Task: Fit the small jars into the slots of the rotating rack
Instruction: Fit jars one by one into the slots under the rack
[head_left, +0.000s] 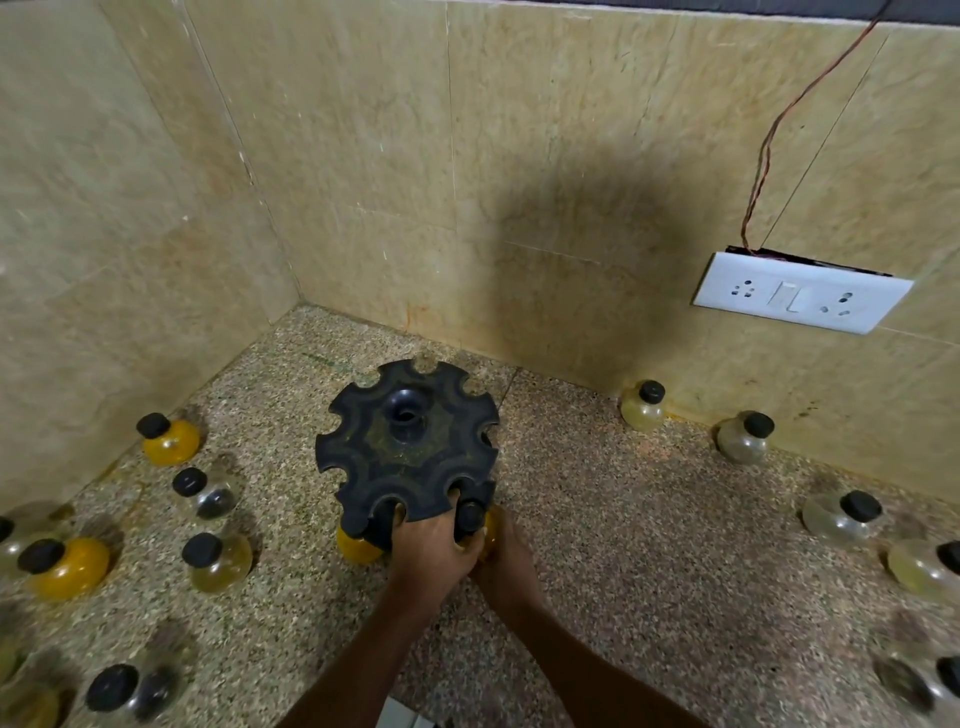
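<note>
Jars with black stoppers stand scattered over the speckled stone table (649, 519), several at the left of the frame and several at the right, while the rotating rack (410, 447) sits in the middle, near the corner of the tiled wall (363, 156). One yellow-filled jar (357, 544) already hangs in a slot at the lower left of the rack. Both hands meet at the lower edge of the rack: the left hand (434, 548) grips the rim with fingers curled over it, and the right hand (506, 564) holds a jar with a black cap (470, 514) at the neighbouring slot; how far the neck has entered I cannot tell.

To do this well, I judge the narrow neck should slide sideways into the scalloped notch so the bulb hangs under the disc, with the left hand bracing the rack against turning.

Rack: matte black, dusty, a round disc with rounded cut-outs and a hollow central hub. Jars: clear, glossy, bulbous bodies, likely slippery, with chunky dark stoppers.
</note>
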